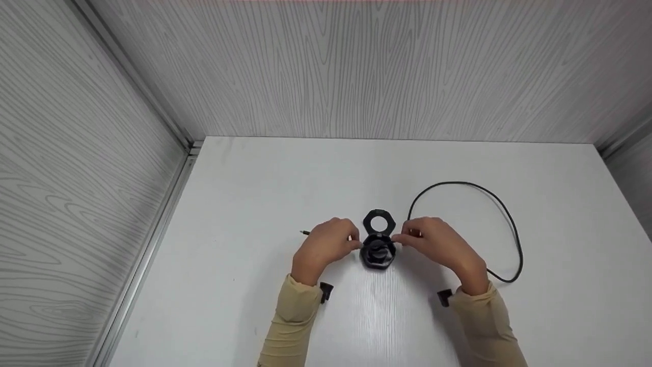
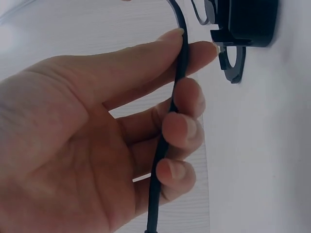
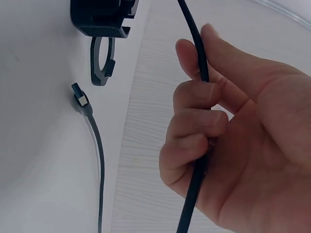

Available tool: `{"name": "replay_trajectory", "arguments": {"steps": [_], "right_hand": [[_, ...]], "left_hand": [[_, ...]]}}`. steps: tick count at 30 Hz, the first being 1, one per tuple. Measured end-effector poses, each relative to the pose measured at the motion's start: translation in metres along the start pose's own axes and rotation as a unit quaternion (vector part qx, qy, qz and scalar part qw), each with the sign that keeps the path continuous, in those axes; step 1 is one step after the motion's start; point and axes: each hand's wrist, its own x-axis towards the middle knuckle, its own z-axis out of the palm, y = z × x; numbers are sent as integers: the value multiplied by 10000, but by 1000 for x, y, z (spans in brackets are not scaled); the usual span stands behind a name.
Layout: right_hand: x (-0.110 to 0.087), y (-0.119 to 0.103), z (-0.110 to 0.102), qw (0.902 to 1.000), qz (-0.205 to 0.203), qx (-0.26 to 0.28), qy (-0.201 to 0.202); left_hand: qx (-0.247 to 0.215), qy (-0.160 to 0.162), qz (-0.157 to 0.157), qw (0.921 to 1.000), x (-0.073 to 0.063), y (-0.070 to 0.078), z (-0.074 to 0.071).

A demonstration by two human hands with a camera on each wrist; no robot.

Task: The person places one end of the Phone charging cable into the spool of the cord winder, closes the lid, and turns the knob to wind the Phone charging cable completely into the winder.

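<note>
A black hexagonal case (image 1: 377, 255), its ring-shaped lid (image 1: 388, 213) swung up at the far side, stands on the table between the two hands. My left hand (image 1: 328, 243) pinches a thin black cable (image 2: 181, 60) between thumb and index finger, the other fingers curled along it. On the other side, my right hand (image 1: 442, 243) grips the black cable (image 3: 201, 63) the same way. Both sets of fingertips are close beside the case. A metal-tipped plug (image 1: 305, 232) sticks out left of the left hand. In the right wrist view, a USB plug (image 3: 80, 97) lies near the ring lid.
The cable's wide loop (image 1: 518, 239) lies on the white table (image 1: 244, 204) to the right. Wood-patterned panels (image 1: 326, 66) rise at the back and both sides. A small black mount (image 1: 444, 297) shows at the right wrist, another (image 1: 326, 292) at the left.
</note>
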Motion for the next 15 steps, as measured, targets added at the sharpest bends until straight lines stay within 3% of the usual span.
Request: {"name": "replay_trajectory", "arguments": {"steps": [7, 15], "right_hand": [[2, -5, 4, 9999, 57, -132, 16], [5, -11, 13, 9993, 169, -338, 17]], "left_hand": [[257, 170, 89, 9995, 2, 2, 2], [426, 138, 159, 9989, 4, 5, 6]]}}
